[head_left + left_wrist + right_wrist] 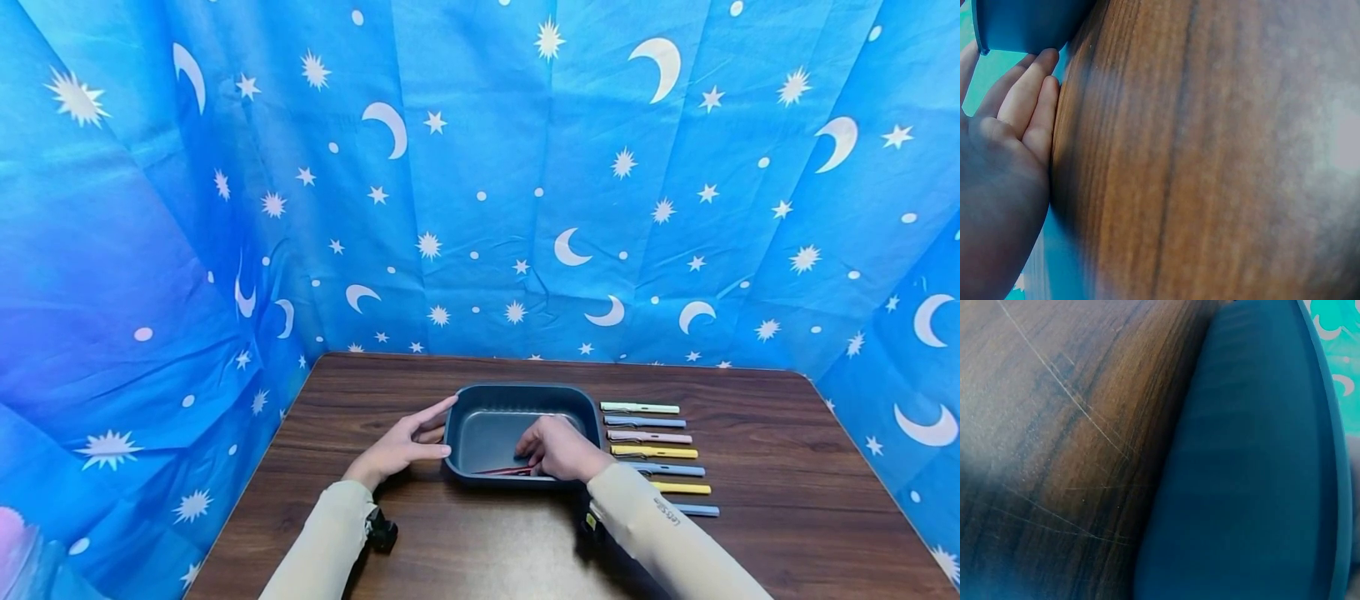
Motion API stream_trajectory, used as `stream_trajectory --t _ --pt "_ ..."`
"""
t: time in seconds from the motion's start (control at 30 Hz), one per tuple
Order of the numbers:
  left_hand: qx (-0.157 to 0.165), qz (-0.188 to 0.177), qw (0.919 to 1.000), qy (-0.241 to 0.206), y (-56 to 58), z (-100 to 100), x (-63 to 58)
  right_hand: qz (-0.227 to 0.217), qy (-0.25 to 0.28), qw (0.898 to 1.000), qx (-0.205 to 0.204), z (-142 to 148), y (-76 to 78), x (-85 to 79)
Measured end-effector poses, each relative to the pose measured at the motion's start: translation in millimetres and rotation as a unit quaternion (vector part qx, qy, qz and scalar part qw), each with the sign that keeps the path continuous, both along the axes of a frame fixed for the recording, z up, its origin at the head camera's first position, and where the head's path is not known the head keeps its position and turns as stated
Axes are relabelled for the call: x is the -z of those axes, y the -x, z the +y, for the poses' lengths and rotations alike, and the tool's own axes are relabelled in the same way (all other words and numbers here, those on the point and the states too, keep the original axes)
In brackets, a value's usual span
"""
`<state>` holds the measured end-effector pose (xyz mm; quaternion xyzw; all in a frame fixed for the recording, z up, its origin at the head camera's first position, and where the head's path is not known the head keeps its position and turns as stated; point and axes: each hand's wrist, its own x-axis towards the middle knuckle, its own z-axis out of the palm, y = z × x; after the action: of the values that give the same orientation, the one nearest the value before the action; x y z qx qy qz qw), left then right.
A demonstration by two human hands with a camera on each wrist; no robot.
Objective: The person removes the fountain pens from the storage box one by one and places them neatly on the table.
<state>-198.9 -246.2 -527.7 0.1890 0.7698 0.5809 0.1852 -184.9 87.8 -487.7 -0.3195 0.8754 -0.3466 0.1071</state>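
A dark grey-blue rectangular tray [525,388] with rounded corners stands on the table. My left hand [401,446] rests against its left wall, fingers spread and mostly straight; in the left wrist view the fingertips [1049,57] meet the tray's side [1029,25]. Reaching over the right part of the tray, my right hand [561,450] has its fingers curled down inside. They pinch a slim red pen [504,472], which lies low along the near wall. In the right wrist view the tray's outer wall [1247,456] hides nearly all of that hand.
Right of the tray lies a column of pens, among them a pale green pen [641,408], a pink pen [651,437] and a yellow pen [656,452]. My right forearm partly covers the nearest ones. Blue star-patterned cloth [480,167] hangs behind the wooden table [765,467].
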Motion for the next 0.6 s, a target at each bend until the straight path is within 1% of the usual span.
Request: stream_trajectory --t 0.2,0.27,0.37,0.6 --pt "0.002 -0.001 1.0 0.0 1.3 -0.4 1.8 -0.033 -0.005 0.999 -0.004 2.7 1.8 -2.6" --pt "0.003 0.0 1.0 0.001 1.8 -0.6 2.4 -0.03 -0.008 1.0 -0.007 2.7 2.2 -2.5" --pt "0.0 -0.001 1.0 0.0 1.0 -0.2 1.2 -0.015 -0.017 1.0 -0.01 2.0 2.7 -1.8" --pt "-0.003 -0.001 1.0 0.0 0.0 -0.5 0.3 0.037 -0.033 0.999 -0.021 1.6 3.2 -1.2"
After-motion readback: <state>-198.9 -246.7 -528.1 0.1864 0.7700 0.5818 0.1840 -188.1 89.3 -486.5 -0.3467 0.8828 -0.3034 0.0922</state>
